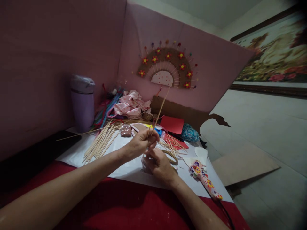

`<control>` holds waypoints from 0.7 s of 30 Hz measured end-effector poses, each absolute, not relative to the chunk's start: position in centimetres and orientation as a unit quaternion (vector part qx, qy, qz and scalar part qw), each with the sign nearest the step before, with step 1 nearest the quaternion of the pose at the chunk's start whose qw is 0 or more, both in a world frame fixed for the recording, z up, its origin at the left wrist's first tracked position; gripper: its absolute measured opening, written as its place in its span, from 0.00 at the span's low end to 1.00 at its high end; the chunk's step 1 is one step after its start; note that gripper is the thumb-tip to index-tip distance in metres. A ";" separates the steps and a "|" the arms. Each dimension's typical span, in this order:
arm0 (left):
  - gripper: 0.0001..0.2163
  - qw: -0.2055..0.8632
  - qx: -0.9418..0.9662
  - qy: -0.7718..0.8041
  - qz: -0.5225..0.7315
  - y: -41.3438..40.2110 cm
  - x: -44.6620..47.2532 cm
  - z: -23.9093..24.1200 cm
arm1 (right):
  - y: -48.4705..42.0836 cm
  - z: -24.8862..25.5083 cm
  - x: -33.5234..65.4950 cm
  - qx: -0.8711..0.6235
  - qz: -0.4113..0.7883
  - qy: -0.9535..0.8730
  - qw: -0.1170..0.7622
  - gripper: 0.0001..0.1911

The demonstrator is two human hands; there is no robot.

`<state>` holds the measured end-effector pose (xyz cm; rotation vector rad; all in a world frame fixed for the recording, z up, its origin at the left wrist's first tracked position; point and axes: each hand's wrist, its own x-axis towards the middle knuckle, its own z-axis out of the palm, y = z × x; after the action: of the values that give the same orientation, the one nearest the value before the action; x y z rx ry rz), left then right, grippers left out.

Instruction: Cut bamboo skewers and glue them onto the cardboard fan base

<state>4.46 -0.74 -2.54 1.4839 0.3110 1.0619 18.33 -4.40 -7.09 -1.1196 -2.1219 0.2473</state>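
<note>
My left hand (141,143) is closed, with a thin wooden stick (162,107) pinched between thumb and fingers. The stick slants up and to the right, its tip in front of the pink board. Just below, close against the left hand, my right hand (160,164) is closed with bent fingers; what they hold, if anything, is hidden. Loose wooden sticks (99,145) lie in a pile on the white sheet (124,166) left of my hands. Scissors (170,156) with loop handles lie partly behind my right hand.
A flower-patterned glue gun (203,180) with a cord lies at right. Blue yarn (190,132), red card (172,124), crumpled pink fabric (131,105) and a purple tumbler (82,103) stand farther back. A half-round cardboard fan (164,54) with flowers is on the pink board (211,60).
</note>
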 end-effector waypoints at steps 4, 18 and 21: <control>0.13 0.599 0.657 0.122 0.441 -0.4 4.5 -2.9 | -4.1 -7.3 18.1 -0.442 0.156 -0.797 0.381 0.03; 0.11 0.340 0.783 0.226 0.469 -0.7 4.0 -1.9 | -3.7 -7.7 17.6 -0.475 0.114 -0.786 0.379 0.05; 0.11 0.271 0.798 0.263 0.470 -0.8 3.7 -1.6 | -3.8 -7.5 17.6 -0.489 0.106 -0.781 0.374 0.06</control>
<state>3.68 -0.80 -1.59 2.1501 0.7076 1.2664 17.59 -3.77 -7.55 -1.2534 -1.9996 0.2711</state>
